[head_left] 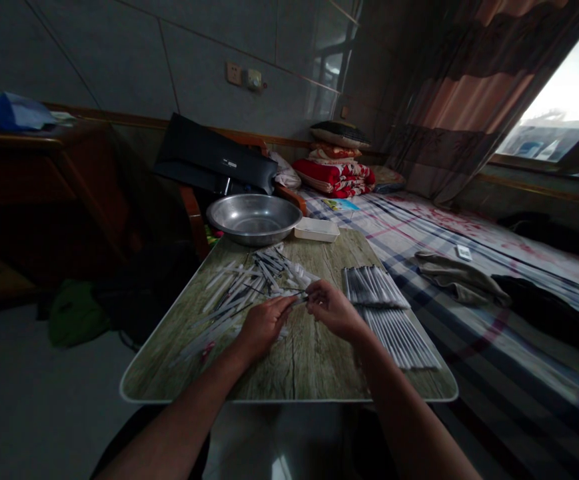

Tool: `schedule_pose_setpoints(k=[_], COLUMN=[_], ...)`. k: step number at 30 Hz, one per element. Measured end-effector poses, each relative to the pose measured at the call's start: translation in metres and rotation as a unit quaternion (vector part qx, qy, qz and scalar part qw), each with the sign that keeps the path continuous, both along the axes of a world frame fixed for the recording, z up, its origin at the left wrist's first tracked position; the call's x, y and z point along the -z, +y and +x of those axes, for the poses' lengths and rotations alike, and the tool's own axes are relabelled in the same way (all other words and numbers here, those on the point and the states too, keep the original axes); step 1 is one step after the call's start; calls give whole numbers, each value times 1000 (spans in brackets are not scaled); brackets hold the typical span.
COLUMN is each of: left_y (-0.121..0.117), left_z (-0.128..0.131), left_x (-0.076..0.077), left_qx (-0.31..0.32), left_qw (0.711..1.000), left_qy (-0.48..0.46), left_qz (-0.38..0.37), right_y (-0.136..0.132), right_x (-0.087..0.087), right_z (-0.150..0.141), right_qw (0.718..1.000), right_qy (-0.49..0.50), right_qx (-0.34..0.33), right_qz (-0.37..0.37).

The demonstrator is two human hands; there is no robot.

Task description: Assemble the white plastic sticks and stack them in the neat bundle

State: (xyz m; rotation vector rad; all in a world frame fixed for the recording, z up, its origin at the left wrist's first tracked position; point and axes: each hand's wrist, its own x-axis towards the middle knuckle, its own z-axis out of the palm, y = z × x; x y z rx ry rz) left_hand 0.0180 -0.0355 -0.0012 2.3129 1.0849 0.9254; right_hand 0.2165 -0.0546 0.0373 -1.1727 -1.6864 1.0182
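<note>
Over the middle of the table, my left hand (265, 325) pinches a slim dark stick (300, 298) with its fingertips. My right hand (333, 308) closes on the far end of that stick, so the two hands nearly meet. What kind of stick it is, I cannot make out. To the left and beyond the hands lies a loose pile of thin white and dark sticks (229, 293). Right of my right hand are two neat rows of slim grey-white sticks, an upper row (375, 287) and a lower row (400, 338), laid side by side.
The wood-patterned table (314, 373) has a pale rim. A wide metal basin (254, 217) and a shallow white tray (317, 230) stand at its far edge. A bed with a checked sheet (394, 230) adjoins on the right. A black monitor-like panel (214, 157) leans behind the basin.
</note>
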Motion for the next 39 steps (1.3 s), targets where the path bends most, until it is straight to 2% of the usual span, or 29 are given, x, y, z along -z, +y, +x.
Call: schedule_pose_setpoints(k=[2,6,8,11,14,20,23,27,34,39], left_y=[-1,-2,-2,-2,-1,-2,-2,-1,0,-2], left_z=[0,0,1,2,1,1,0,0,0,2], left_x=[-1,2,4,5,3,5,6,6,11,10], left_qx=[-1,10,17,13,6,9,5,0,1,3], left_qw=[1000,999,999,999,999,998,998,998,997,996], left_qy=[14,23,21,28,41,51,48,49,60,69], left_qz=[5,26,34,36,30,40,40,37,46,50], right_y=[-1,-1,-1,0,0,1,2,2,1,2], right_x=[1,4,5,8,8,10,10,11,10,11], right_z=[1,0,0,2,3,1,2,4,2,5], right_qw=[1000,991,988,994,997,989,993,995,986,990], right_qy=[-15,-116,-141,-101,-63,-137,-110,-80,-149,-139], right_qx=[7,29,41,38,19,22,21,0,1,10], right_qz=[7,53,53,25,27,47,31,62,78,30])
